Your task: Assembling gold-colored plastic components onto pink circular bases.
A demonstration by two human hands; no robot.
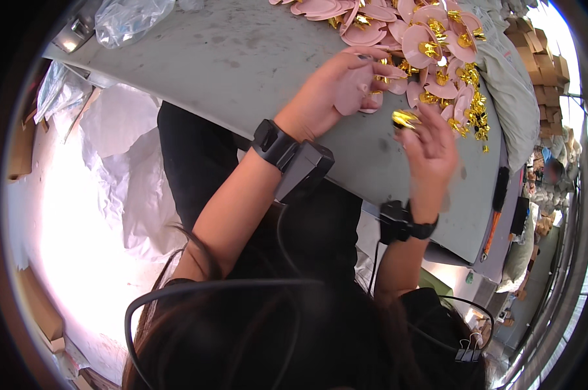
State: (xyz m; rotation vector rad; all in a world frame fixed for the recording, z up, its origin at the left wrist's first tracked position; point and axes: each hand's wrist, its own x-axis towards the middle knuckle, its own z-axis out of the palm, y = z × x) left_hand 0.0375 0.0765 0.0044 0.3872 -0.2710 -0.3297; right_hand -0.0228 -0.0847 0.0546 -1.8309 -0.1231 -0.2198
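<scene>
Black cable (222,284), below fingers. Gold piece (407,119), pinched at fingertips of right hand (430,153), long axis crosswise toward left hand (336,78), its fingers curled round pink disc (350,92).

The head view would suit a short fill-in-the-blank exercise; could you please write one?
The flat piece in the left hand is ____ in colour.
The shiny piece in the right hand is ____ in colour.
Beneath the heap of discs, the tabletop is ____ in colour.
The orange-handled tool lies by the tabletop's ____ edge.
Missing words: pink; gold; grey; right.
</scene>
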